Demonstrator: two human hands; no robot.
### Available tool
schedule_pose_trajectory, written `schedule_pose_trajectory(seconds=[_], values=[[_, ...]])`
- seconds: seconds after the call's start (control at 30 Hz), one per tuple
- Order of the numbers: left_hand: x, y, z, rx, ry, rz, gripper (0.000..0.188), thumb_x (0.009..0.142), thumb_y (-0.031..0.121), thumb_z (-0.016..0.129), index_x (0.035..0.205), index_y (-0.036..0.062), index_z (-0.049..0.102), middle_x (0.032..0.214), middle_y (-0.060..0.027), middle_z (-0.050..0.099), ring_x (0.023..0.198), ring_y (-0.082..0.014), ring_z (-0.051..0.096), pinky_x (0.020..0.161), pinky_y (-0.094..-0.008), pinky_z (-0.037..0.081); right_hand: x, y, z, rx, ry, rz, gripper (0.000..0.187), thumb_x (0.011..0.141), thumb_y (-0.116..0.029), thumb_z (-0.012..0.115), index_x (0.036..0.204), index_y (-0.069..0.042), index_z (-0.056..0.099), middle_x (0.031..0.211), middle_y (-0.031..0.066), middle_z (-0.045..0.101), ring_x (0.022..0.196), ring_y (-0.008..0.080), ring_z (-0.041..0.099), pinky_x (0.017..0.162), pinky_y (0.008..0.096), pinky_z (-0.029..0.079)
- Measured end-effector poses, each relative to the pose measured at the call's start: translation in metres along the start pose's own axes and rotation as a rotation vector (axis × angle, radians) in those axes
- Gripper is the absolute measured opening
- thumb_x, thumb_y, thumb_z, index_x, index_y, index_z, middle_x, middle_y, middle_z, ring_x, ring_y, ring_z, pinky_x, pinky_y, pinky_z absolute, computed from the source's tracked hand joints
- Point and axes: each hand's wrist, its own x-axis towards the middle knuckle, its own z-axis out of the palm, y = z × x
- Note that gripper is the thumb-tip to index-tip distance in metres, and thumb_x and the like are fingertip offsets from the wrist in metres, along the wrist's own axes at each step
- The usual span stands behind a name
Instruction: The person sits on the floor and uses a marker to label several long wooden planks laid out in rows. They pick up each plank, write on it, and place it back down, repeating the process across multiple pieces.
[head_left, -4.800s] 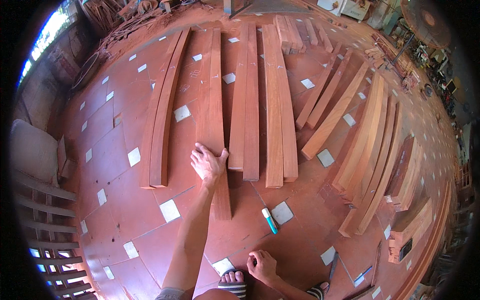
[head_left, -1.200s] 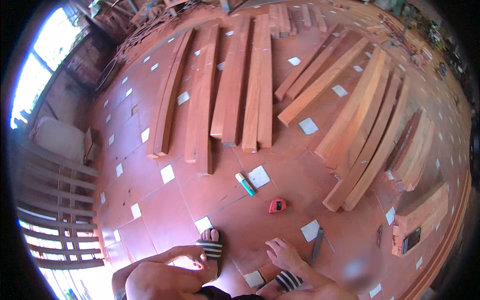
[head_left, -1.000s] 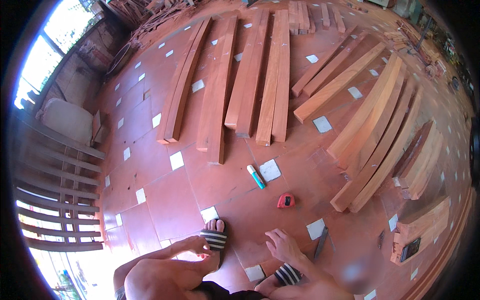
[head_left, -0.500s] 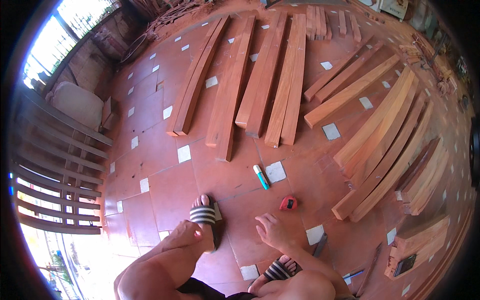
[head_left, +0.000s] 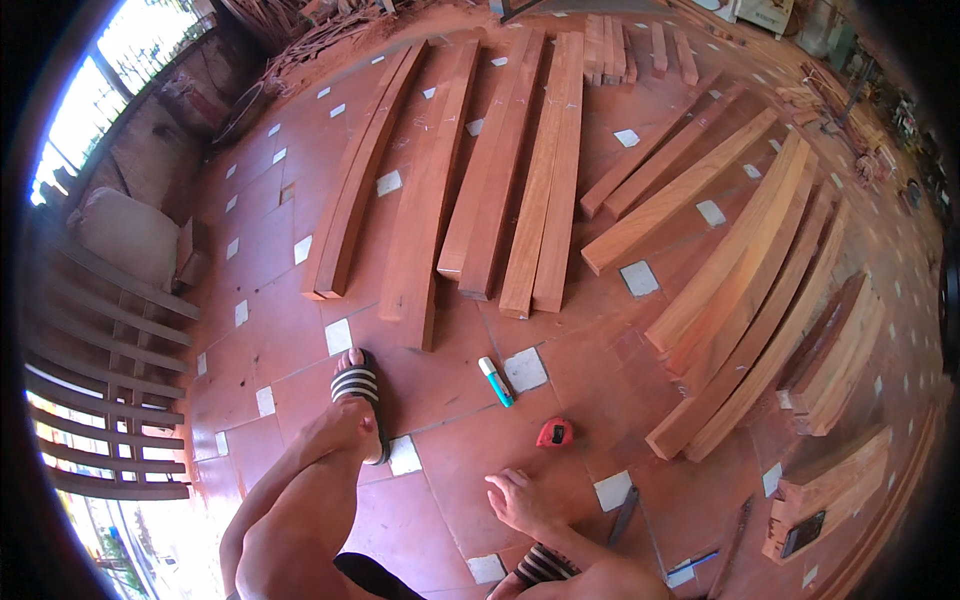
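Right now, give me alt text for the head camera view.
Long wooden beams lie in rows on a red tiled floor. Nearer, a teal marker and a red tape measure lie beyond a person's right hand, which looks empty; the left hand is near a striped sandal.

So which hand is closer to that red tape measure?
The right hand. It is on the person's side of the red tape measure, slightly left and apart from it; the left hand is farther off to the left, by a striped sandal.
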Motion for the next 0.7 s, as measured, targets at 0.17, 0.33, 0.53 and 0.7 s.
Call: schedule_pose_trajectory(seconds=[0.17,0.33,0.53,0.7], values=[[0.014,0.003,0.009,0.022,0.019,-0.030,0.036,0.090,0.049,0.074,0.101,0.0145,0.080,0.097,-0.0127,0.079,0.091,-0.0342,0.074,0.085,-0.0464,0.059,0.014,0.000,-0.005,-0.002,0.042,-0.002,0.027,0.093,-0.017,0.071,0.117,-0.004,0.069,0.104,0.0142,0.068,0.100,0.0346,0.066,0.088,0.0448,0.056],[0.020,0.004,0.014,0.035,0.036,-0.040,0.036,0.090,0.048,0.074,0.101,0.0142,0.080,0.096,-0.0127,0.079,0.091,-0.0339,0.075,0.084,-0.0462,0.059,0.023,0.005,-0.015,0.028,0.052,0.025,0.027,0.093,-0.016,0.071,0.117,-0.004,0.068,0.105,0.0138,0.068,0.097,0.0337,0.066,0.086,0.0438,0.056],[0.021,0.000,0.018,0.035,0.049,-0.048,0.035,0.091,0.046,0.074,0.101,0.0138,0.080,0.096,-0.0127,0.079,0.091,-0.0336,0.075,0.084,-0.0460,0.059,0.023,0.012,-0.009,-0.001,0.073,0.006,0.028,0.093,-0.014,0.070,0.119,-0.005,0.067,0.107,0.0139,0.067,0.096,0.0343,0.067,0.085,0.0437,0.056],[0.021,0.000,0.016,0.036,0.049,-0.040,0.034,0.091,0.045,0.074,0.101,0.0135,0.080,0.096,-0.0127,0.079,0.091,-0.0333,0.075,0.084,-0.0459,0.059,0.020,0.009,-0.009,-0.008,0.071,0.028,0.029,0.093,-0.016,0.070,0.120,-0.005,0.066,0.107,0.0141,0.067,0.099,0.0334,0.066,0.087,0.0440,0.056]])
